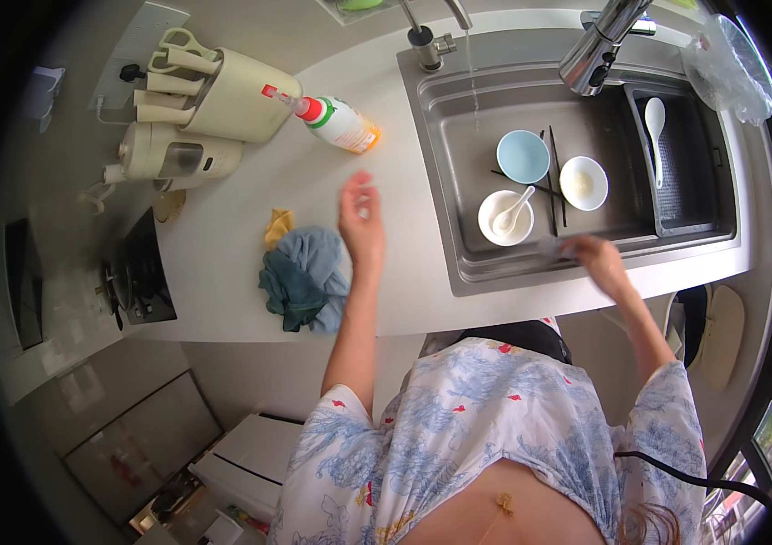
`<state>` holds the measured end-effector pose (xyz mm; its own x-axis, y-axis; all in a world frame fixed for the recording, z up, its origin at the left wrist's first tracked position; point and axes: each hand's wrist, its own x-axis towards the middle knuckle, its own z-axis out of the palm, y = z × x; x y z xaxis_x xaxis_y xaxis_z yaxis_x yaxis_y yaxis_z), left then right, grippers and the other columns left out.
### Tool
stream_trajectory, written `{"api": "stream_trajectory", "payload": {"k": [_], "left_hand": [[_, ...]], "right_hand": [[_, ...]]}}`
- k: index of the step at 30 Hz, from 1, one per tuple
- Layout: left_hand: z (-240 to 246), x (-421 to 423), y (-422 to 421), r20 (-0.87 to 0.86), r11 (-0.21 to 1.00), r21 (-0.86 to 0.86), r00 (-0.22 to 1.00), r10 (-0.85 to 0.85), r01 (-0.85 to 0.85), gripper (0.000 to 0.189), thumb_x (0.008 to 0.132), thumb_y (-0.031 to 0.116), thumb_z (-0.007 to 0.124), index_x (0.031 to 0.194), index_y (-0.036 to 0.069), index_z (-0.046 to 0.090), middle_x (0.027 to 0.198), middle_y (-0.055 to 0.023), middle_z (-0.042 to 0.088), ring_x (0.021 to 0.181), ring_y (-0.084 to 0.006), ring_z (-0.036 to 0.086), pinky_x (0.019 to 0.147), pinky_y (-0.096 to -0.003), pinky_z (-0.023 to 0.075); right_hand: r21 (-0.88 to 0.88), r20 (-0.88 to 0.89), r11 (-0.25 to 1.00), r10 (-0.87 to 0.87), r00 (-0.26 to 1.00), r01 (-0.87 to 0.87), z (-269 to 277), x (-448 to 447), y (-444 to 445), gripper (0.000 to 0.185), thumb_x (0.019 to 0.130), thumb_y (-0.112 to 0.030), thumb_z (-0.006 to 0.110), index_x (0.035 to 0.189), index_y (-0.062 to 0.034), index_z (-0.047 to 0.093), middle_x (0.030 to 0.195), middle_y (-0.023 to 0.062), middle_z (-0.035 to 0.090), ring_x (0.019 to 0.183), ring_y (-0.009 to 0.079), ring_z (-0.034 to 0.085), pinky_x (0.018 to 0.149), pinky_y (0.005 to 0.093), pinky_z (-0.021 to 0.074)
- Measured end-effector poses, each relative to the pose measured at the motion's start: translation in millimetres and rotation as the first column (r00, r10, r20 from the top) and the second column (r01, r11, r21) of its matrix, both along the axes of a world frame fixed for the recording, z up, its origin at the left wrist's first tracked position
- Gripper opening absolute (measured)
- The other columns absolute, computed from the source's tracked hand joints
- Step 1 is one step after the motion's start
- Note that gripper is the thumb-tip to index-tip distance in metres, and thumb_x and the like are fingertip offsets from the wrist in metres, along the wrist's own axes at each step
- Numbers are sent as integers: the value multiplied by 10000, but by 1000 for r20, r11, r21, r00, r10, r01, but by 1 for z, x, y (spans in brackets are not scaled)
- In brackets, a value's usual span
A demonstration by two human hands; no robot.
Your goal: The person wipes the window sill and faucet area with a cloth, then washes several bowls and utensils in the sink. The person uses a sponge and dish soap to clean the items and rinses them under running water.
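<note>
My left hand (363, 228) is raised over the white counter, fingers curled with a gap beside the thumb, and I see nothing held. Just beyond it stands a pump bottle (348, 128) with a red collar. Over the sink's front rim, my right hand (597, 262) pinches a small greyish, see-through thing (549, 248), too blurred to name. In the steel sink (454, 170) are a light blue bowl (523, 157), a white bowl (488, 216) with a white spoon (514, 212) in it, another white bowl (583, 194) with pale residue, and several dark chopsticks (555, 163).
A thin stream runs from the small faucet (430, 51); a larger pull-down faucet (594, 58) overhangs the sink. The black basket (682, 197) holds a white ladle (656, 129). Crumpled cloths (304, 279) lie left of my forearm. A knife block (243, 95) stands at the back left.
</note>
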<state>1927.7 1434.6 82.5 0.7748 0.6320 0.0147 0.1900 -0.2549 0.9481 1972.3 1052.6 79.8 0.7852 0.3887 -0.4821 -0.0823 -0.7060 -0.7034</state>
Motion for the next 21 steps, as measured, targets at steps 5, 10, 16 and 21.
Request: {"api": "stream_trajectory", "payload": {"k": [5,10,16,21], "left_hand": [[13,15,30,277,995,-88,959,60,-37,208,932,29,569,1137,7,543,1016,-61,613,841,-107,573,799,-248,489],[11,1,-64,1,810,-82,812,-583,581,571,841,194,738,1342,79,488,1331,-135,524,1077,-212,589,924,-333,474],[-6,21,-154,-80,704,84,709,-701,706,660,814,89,722,1409,128,437,1322,-158,484,1158,-351,539,946,-411,472],[-14,33,-196,-65,718,173,735,-675,675,487,829,59,689,1287,79,527,1175,-155,574,1064,-316,590,876,-379,490]], "right_hand": [[478,-568,608,-337,751,634,-8,39,14,335,915,-118,533,1232,-23,588,995,28,650,858,104,602,755,213,464],[479,-760,342,-300,576,809,-19,27,76,290,936,-150,514,1201,-34,543,1074,71,631,976,181,624,858,369,521],[462,-569,641,-316,759,613,-7,33,78,249,949,-206,531,1042,3,630,992,75,619,906,155,603,757,297,518],[223,-44,877,-427,903,426,13,65,15,345,918,-210,555,1177,-6,653,969,131,711,846,161,681,780,309,520]]}}
